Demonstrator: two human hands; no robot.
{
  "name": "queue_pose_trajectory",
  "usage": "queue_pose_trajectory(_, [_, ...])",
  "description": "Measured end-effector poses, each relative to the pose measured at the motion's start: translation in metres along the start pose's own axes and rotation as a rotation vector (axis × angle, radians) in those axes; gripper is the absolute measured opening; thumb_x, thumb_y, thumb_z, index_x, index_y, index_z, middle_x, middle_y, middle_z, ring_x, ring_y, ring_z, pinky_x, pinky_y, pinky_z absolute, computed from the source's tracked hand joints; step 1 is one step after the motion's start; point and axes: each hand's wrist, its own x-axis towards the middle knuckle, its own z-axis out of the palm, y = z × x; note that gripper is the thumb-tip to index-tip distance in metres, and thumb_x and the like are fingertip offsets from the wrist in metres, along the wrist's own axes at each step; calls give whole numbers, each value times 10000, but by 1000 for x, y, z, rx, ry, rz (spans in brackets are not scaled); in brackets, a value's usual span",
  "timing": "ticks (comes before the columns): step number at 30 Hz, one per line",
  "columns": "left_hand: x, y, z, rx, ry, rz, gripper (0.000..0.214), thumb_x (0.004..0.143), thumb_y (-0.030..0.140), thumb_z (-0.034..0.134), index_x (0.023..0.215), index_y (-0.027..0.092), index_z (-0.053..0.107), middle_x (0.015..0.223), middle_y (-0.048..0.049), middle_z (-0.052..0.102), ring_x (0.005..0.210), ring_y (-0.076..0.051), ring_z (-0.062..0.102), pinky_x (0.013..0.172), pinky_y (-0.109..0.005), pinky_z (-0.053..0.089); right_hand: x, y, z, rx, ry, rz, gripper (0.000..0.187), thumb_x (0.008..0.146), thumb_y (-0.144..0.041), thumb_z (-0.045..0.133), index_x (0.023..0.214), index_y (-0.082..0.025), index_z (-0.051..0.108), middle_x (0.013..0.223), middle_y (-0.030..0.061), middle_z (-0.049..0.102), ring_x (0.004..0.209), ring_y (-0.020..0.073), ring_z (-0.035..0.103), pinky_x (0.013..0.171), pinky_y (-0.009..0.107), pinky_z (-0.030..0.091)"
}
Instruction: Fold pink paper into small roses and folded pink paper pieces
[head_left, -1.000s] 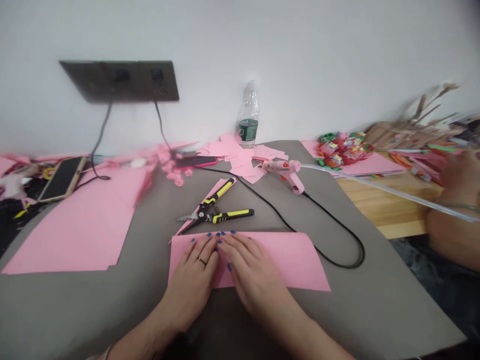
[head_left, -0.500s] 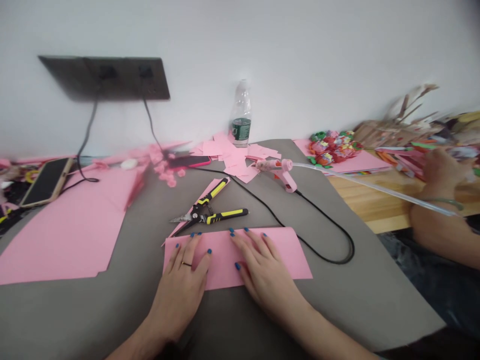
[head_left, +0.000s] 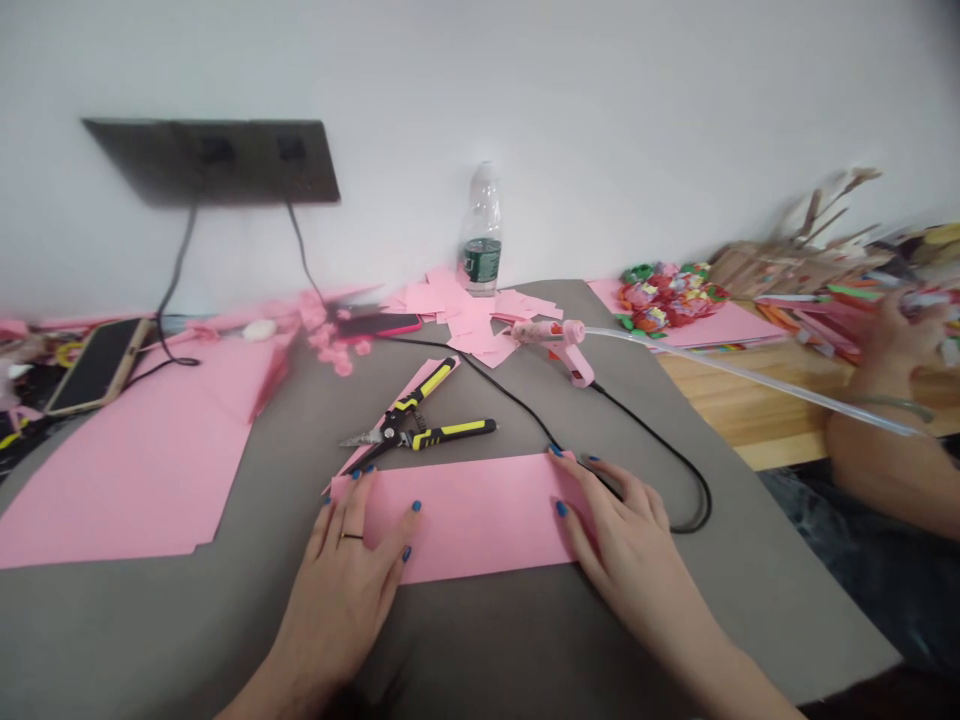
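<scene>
A pink sheet of paper (head_left: 472,515), apparently folded into a long strip, lies flat before me on the grey table (head_left: 480,650). My left hand (head_left: 341,560) rests on its left end with the fingers stretched out. On the right end lies my right hand (head_left: 622,530), fingers spread, the thumb on the paper. Just beyond the strip are pliers (head_left: 412,420) with black and yellow handles, their jaws apart, on a narrow pink paper piece. Behind them to the right stands a pink glue gun (head_left: 559,345) with a long clear glue stick in its back.
Larger pink sheets (head_left: 142,470) lie at the left beside a phone (head_left: 97,365). Pink paper pieces (head_left: 472,320) surround a plastic bottle (head_left: 482,235) by the wall. A black cord (head_left: 517,400) crosses the table. Paper flowers (head_left: 671,298) and another person's arm (head_left: 885,440) are at the right.
My right hand has slid right to the strip's right end. My left hand has shifted slightly left. More of the pink paper shows between them.
</scene>
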Motion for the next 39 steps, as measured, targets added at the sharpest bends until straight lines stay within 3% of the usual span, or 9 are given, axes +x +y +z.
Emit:
queue_pose_trajectory(7, [-9,-2,-3,28,-71,-34,525,921,189,484,1389,403,586,1532,-152,435,1387,-433,428,1005,-598,447,-1,-1,1,-30,-4,16,451,1014,-309,391,1432,-147,445,1218,167,698,1206,356,537,952,515,415])
queue_pose_trajectory(13, [-22,4,-4,98,-23,-10,592,930,320,478,1517,253,442,1523,-187,473,1358,-412,446,995,-557,438,-2,2,3,-2,-47,13,453,1014,-326,374,1436,-173,430,1280,173,673,1343,368,468,1071,637,308])
queue_pose_trajectory(19, [-3,5,-11,106,18,2,478,962,374,441,1348,136,591,1305,-211,641,1155,-370,600,923,-522,498,-4,10,5,69,-79,13,436,1017,-354,359,1422,-223,451,1368,159,624,1400,342,447,1128,699,217])
queue_pose_trajectory(23, [17,8,-8,69,-21,87,363,960,302,435,1132,66,650,1379,-252,588,1262,-353,568,978,-464,512,-4,12,4,119,-113,20,434,1018,-348,375,1430,-226,428,1363,159,631,1403,337,453,1122,713,223])
queue_pose_trajectory(26, [25,9,-10,33,-62,119,337,955,271,440,1166,74,614,1346,-233,623,1216,-326,613,940,-439,540,-2,15,3,155,-114,14,413,1017,-340,384,1415,-241,434,1353,157,640,1389,340,476,1098,734,247])
queue_pose_trajectory(31, [19,11,-22,-9,-111,18,368,932,210,465,1278,151,572,1113,-124,730,940,-278,702,816,-424,551,-1,22,0,206,-104,-39,413,1003,-317,407,1408,-257,459,1339,154,656,1368,336,510,1108,734,241])
queue_pose_trajectory(35, [2,12,-15,30,-7,117,403,967,231,427,1337,134,551,1310,-135,677,1123,-288,655,916,-402,504,-5,22,-3,218,-106,-64,428,995,-306,421,1417,-260,473,1341,144,658,1346,323,538,1121,703,269])
queue_pose_trajectory(39, [-17,7,2,34,33,155,610,1001,239,377,1583,107,246,1462,-118,582,1307,-244,550,1045,-340,418,-8,20,-4,172,-114,-39,414,999,-313,423,1405,-256,483,1336,137,657,1369,339,505,1094,735,282])
